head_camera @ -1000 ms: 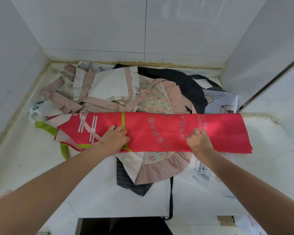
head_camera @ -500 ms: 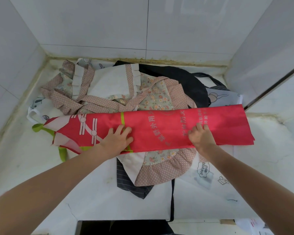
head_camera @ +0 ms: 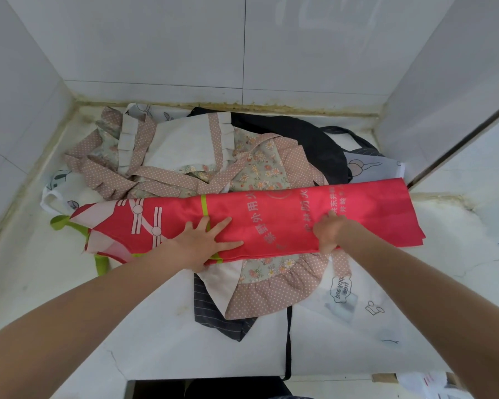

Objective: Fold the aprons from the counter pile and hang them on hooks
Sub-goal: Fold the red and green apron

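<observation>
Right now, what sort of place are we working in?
Probably a kitchen or utility corner: a white stone counter set into glossy tiled walls, with a pile of aprons on it.

We are in what looks like a kitchen corner in a home. We see a white stone counter (head_camera: 69,298) with thin cracks in it. Shiny white wall tiles (head_camera: 185,47) stand behind it and on both sides, so the counter sits in a little nook. Where the counter meets the wall, we see a yellowish, dirty seam (head_camera: 285,107). A pile of aprons (head_camera: 260,174) lies on the counter: a flowery one with pink dotted frills, a black one, a striped one, white ones with small drawings, and a long red one (head_camera: 372,214) on top. Aprons are for cooking, so this feels like a kitchen. We cannot see a stove or sink.
</observation>
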Tool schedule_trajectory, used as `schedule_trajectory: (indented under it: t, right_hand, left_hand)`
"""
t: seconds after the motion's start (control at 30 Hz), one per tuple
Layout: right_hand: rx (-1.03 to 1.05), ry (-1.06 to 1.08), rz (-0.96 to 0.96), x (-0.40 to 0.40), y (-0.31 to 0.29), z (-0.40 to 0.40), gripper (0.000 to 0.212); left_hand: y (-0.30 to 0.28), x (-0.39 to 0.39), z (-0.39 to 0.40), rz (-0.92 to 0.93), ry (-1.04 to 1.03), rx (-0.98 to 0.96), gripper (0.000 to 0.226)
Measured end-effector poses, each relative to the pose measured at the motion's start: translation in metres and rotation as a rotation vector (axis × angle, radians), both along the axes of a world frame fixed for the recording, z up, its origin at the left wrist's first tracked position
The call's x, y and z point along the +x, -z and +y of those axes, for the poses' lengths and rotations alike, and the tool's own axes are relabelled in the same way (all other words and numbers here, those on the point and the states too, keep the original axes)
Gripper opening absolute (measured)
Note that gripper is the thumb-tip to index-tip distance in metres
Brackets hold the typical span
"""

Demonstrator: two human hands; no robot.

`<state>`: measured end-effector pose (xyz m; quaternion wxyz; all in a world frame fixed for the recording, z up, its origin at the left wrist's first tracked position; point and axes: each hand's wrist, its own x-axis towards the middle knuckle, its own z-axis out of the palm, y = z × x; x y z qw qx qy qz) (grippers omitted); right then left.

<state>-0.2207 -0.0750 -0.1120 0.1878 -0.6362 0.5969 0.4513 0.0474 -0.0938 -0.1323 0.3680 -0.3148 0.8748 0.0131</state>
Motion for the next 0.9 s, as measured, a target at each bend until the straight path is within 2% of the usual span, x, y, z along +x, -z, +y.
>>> schedule_trajectory:
  t: [0.07,0.13,0.17,0.2,0.23,0.3,0.4,0.47,0.57,0.73,0.9]
  right_hand:
    - [0.054,0.174,-0.176,0.009,-0.017,-0.010,0.051]
    - [-0.155,0.167,-0.406,0.029,-0.021,-0.017,0.021]
    - [-0.310,0.118,-0.492,0.041,-0.018,-0.018,0.015]
    - [-0.410,0.072,-0.565,0.056,-0.014,-0.021,0.028]
    - [-0.427,0.034,-0.610,0.070,-0.008,-0.022,0.053]
    - [-0.302,-0.029,-0.561,0.096,0.003,-0.024,0.092]
    - [-0.240,-0.022,-0.379,0.118,0.014,-0.027,0.117]
    - [-0.231,-0.051,-0.315,0.127,0.014,-0.028,0.112]
    - [-0.256,-0.097,-0.276,0.135,0.013,-0.031,0.089]
    - [-0.170,-0.069,-0.168,0.151,0.018,-0.039,0.099]
    - [-0.156,-0.134,-0.077,0.158,0.020,-0.040,0.105]
  left_hand:
    - [-0.006,-0.004,-0.007,0.001,-0.050,0.100,0.084]
    - [-0.011,-0.007,-0.012,0.009,-0.091,0.180,0.080]
    - [-0.012,-0.009,-0.012,0.014,-0.110,0.207,0.078]
    - [-0.013,-0.010,-0.013,0.021,-0.127,0.223,0.077]
    - [-0.013,-0.010,-0.013,0.033,-0.139,0.235,0.074]
    - [-0.013,-0.009,-0.013,0.078,-0.171,0.252,0.068]
    - [-0.010,-0.002,-0.013,0.237,-0.304,0.249,0.065]
    - [-0.007,0.007,-0.015,0.314,-0.427,0.231,0.077]
    - [-0.005,0.023,-0.020,0.267,-0.576,0.171,0.102]
    - [0.006,0.073,-0.035,0.172,-0.751,0.146,0.126]
    - [0.009,0.105,-0.039,0.231,-0.903,0.145,0.123]
